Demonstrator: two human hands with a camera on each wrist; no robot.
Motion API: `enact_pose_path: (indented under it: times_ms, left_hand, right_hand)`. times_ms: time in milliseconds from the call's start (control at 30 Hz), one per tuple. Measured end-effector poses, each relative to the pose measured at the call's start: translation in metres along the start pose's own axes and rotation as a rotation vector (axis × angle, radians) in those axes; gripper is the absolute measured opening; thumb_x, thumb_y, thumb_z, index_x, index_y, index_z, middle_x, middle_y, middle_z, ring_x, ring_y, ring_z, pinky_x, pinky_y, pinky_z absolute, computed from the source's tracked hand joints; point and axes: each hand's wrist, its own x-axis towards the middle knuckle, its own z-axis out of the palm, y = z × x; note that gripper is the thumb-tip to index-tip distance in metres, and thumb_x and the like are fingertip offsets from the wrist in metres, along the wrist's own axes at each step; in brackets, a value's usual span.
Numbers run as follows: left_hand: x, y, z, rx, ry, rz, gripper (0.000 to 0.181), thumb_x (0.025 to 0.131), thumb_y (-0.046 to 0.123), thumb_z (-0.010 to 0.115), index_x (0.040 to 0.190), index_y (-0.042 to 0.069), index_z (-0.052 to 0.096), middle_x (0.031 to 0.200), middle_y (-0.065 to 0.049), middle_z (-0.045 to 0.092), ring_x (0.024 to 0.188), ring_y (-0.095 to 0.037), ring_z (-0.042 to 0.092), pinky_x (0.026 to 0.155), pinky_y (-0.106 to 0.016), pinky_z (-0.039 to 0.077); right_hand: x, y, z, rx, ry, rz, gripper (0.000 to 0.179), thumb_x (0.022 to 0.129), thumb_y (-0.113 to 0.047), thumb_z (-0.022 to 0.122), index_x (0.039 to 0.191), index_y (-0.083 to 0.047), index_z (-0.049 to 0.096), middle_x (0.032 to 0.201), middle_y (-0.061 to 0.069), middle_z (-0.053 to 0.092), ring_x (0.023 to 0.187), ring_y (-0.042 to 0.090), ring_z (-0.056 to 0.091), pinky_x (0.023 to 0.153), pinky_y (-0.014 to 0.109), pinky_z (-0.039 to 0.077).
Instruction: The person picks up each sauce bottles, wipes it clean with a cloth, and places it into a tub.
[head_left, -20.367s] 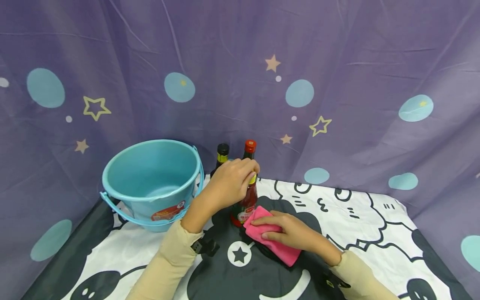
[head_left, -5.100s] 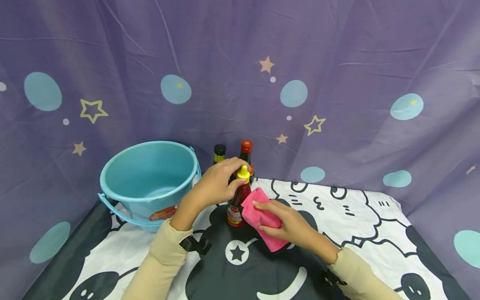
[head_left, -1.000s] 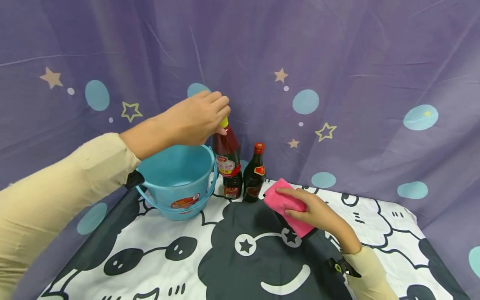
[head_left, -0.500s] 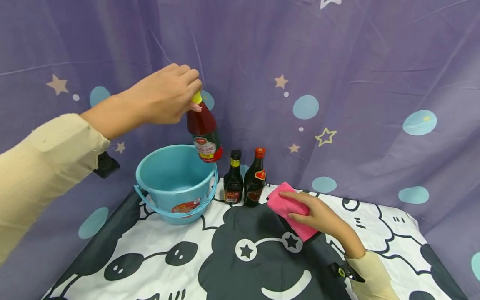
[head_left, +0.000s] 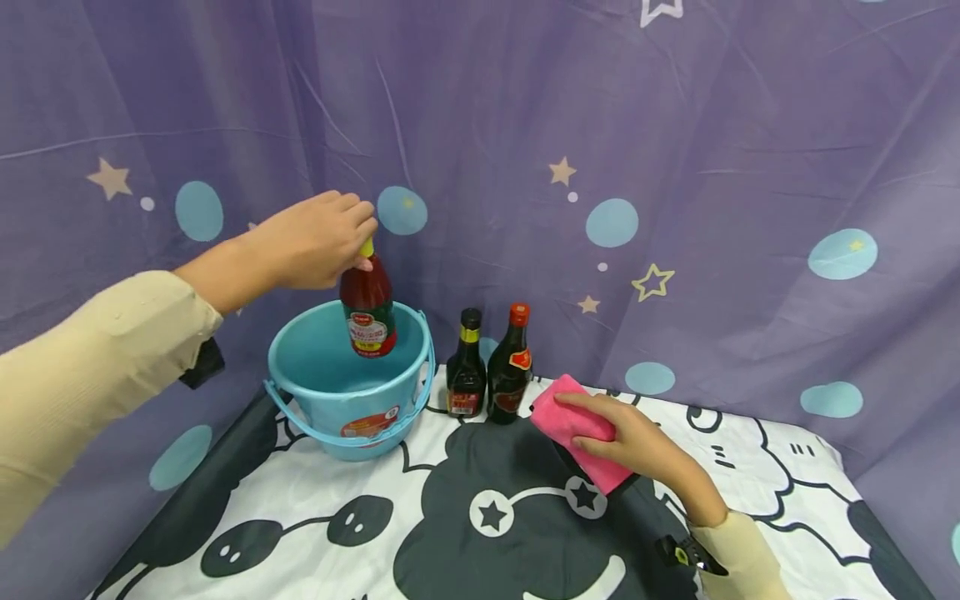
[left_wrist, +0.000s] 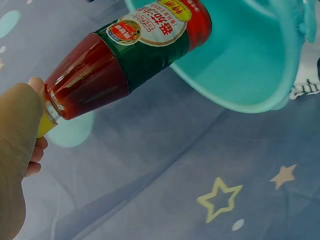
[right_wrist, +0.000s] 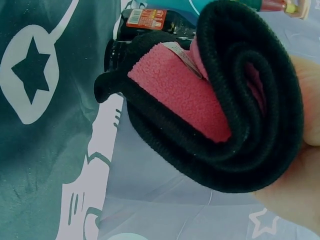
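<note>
My left hand (head_left: 315, 242) grips a ketchup bottle (head_left: 369, 304) by its yellow cap and neck. The red bottle hangs nearly upright at the mouth of a light blue bucket (head_left: 348, 417), its base below the level of the far rim. In the left wrist view the label of the ketchup bottle (left_wrist: 150, 30) shows, with the bucket (left_wrist: 240, 75) behind its base. On the right, my right hand (head_left: 637, 437) holds a folded pink cloth (head_left: 577, 429) above the tablecloth. The right wrist view shows black edging on the folded cloth (right_wrist: 185, 95).
Two dark sauce bottles stand right of the bucket: a black-capped one (head_left: 467, 371) and a red-capped one (head_left: 512, 371). A patterned black-and-white tablecloth (head_left: 480, 500) covers the table. Behind it hangs a purple curtain (head_left: 495, 125).
The ketchup bottle, earlier on the table against the pink cloth, has been lifted, carried left past the sauce bottles, and lowered over the bucket. The right hand keeps the cloth, now away from the bottle.
</note>
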Motion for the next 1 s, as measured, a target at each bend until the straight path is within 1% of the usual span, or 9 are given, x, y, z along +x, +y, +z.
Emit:
enact_pose_path:
  times_ms: [100, 200, 367, 500, 633, 733, 833, 1000]
  left_hand:
    - [-0.002, 0.006, 0.01, -0.004, -0.066, -0.008, 0.033, 0.095, 0.027, 0.072, 0.095, -0.004, 0.059, 0.084, -0.014, 0.052, 0.08, -0.029, 0.049, 0.075, -0.042, 0.047]
    - [-0.002, 0.012, 0.019, -0.009, -0.112, -0.007, 0.034, 0.096, 0.029, 0.071, 0.098, -0.004, 0.062, 0.087, -0.015, 0.055, 0.083, -0.03, 0.052, 0.079, -0.043, 0.049]
    - [-0.004, 0.021, 0.034, -0.018, -0.151, 0.012, 0.034, 0.095, 0.029, 0.072, 0.099, -0.003, 0.063, 0.09, -0.015, 0.057, 0.086, -0.03, 0.055, 0.084, -0.045, 0.051]
    - [-0.006, 0.026, 0.045, -0.013, -0.19, 0.028, 0.032, 0.096, 0.03, 0.071, 0.097, -0.001, 0.063, 0.09, -0.014, 0.056, 0.085, -0.029, 0.054, 0.082, -0.043, 0.05]
    - [-0.005, 0.029, 0.053, -0.018, -0.237, 0.03, 0.031, 0.097, 0.031, 0.07, 0.097, 0.001, 0.063, 0.09, -0.012, 0.056, 0.085, -0.028, 0.053, 0.082, -0.043, 0.049]
    - [-0.003, 0.029, 0.058, -0.034, -0.257, 0.031, 0.03, 0.097, 0.031, 0.07, 0.095, 0.002, 0.062, 0.089, -0.011, 0.054, 0.084, -0.027, 0.052, 0.081, -0.042, 0.047]
    - [-0.002, 0.03, 0.063, -0.046, -0.263, 0.038, 0.03, 0.096, 0.032, 0.07, 0.093, 0.004, 0.061, 0.087, -0.01, 0.054, 0.083, -0.026, 0.051, 0.08, -0.041, 0.046]
    - [-0.002, 0.031, 0.071, -0.053, -0.285, 0.038, 0.03, 0.096, 0.032, 0.071, 0.094, 0.004, 0.062, 0.089, -0.01, 0.057, 0.085, -0.026, 0.053, 0.082, -0.041, 0.049]
  right_hand:
    - [-0.003, 0.001, 0.002, 0.0, -0.005, 0.012, 0.062, 0.087, -0.019, 0.081, 0.144, -0.023, 0.058, 0.123, 0.007, 0.065, 0.094, 0.016, 0.057, 0.068, 0.024, 0.054]
    - [-0.004, 0.001, 0.004, -0.005, -0.001, 0.018, 0.062, 0.086, -0.019, 0.081, 0.144, -0.024, 0.058, 0.119, 0.005, 0.066, 0.09, 0.014, 0.056, 0.067, 0.024, 0.053]
    - [-0.008, 0.002, 0.005, -0.008, 0.014, 0.001, 0.061, 0.086, -0.019, 0.082, 0.142, -0.023, 0.059, 0.115, 0.005, 0.067, 0.085, 0.01, 0.055, 0.065, 0.024, 0.051]
    - [-0.01, 0.002, 0.006, -0.004, 0.02, -0.009, 0.06, 0.086, -0.018, 0.082, 0.141, -0.022, 0.06, 0.115, 0.007, 0.067, 0.084, 0.011, 0.055, 0.064, 0.024, 0.051]
    - [-0.01, 0.001, 0.006, -0.02, 0.021, -0.011, 0.059, 0.086, -0.019, 0.081, 0.142, -0.022, 0.06, 0.116, 0.006, 0.067, 0.084, 0.01, 0.055, 0.064, 0.023, 0.05]
    - [-0.01, 0.001, 0.006, -0.034, 0.02, -0.02, 0.059, 0.086, -0.019, 0.081, 0.142, -0.022, 0.06, 0.115, 0.004, 0.067, 0.083, 0.008, 0.054, 0.065, 0.023, 0.05]
    - [-0.01, 0.001, 0.007, -0.038, 0.02, -0.023, 0.06, 0.086, -0.019, 0.081, 0.142, -0.023, 0.06, 0.116, 0.003, 0.068, 0.084, 0.008, 0.054, 0.066, 0.023, 0.05]
    - [-0.007, 0.0, 0.009, -0.029, 0.01, -0.027, 0.059, 0.087, -0.021, 0.081, 0.142, -0.024, 0.059, 0.12, 0.004, 0.068, 0.089, 0.01, 0.056, 0.069, 0.024, 0.051]
